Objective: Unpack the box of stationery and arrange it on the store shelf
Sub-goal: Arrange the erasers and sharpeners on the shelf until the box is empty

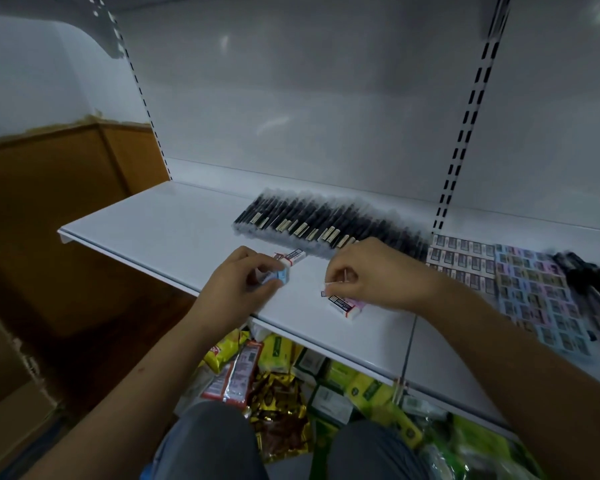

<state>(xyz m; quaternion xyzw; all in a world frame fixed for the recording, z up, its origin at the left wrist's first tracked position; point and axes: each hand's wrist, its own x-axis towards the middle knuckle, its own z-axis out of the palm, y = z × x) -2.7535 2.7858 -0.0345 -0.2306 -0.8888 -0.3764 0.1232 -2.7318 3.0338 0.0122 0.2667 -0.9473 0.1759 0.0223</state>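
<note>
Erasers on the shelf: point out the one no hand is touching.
The red-and-white eraser behind the left hand lies free. The blue-sleeved eraser is in that hand; the right hand pinches the front eraser.

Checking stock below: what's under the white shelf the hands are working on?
Under the white shelf lie snack packets: yellow, red-and-white, gold foil, green boxes. The shelf and the person's legs cover whatever lies further back.

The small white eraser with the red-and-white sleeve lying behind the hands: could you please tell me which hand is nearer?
Left. The left hand almost touches the eraser; the right hand sits farther right.
</note>
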